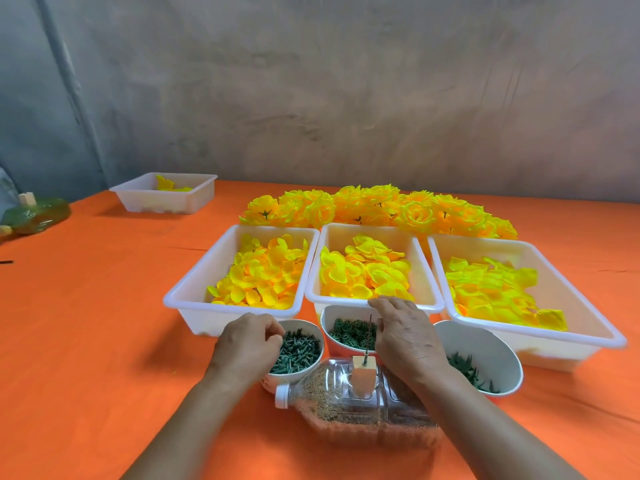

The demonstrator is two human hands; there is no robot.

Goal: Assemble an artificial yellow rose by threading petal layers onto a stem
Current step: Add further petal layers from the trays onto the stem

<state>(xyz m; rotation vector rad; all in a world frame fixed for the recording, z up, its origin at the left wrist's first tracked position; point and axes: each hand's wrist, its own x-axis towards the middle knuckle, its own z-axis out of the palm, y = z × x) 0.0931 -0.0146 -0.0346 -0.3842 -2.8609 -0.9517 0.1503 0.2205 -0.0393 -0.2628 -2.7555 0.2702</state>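
While an orange cloth (pixel 86 306) covers the table, a mottled grey wall (pixel 346 81) closes the room behind it. At twelve o'clock lies a heap of finished yellow roses (pixel 346 206). Just before it stand three white trays (pixel 180 296) side by side, each holding loose yellow petal layers (pixel 367 271). A fourth tray (pixel 138 195) with a few petals sits at ten o'clock.

Nearer are three white bowls. The left bowl (pixel 287 377) holds green stem pieces (pixel 298 353), the middle bowl (pixel 327 317) green rings (pixel 349 332), the right bowl (pixel 485 348) green leaf pieces (pixel 467 370).

At six o'clock a clear bottle (pixel 346 410) of grains lies on its side, bearing a wooden block (pixel 363 375) with an upright spike (pixel 369 334).

The left hand (pixel 247 344) curls its fingertips among the stem pieces. The right hand (pixel 405 334) arches over the middle bowl. Whether either grips anything cannot be told.
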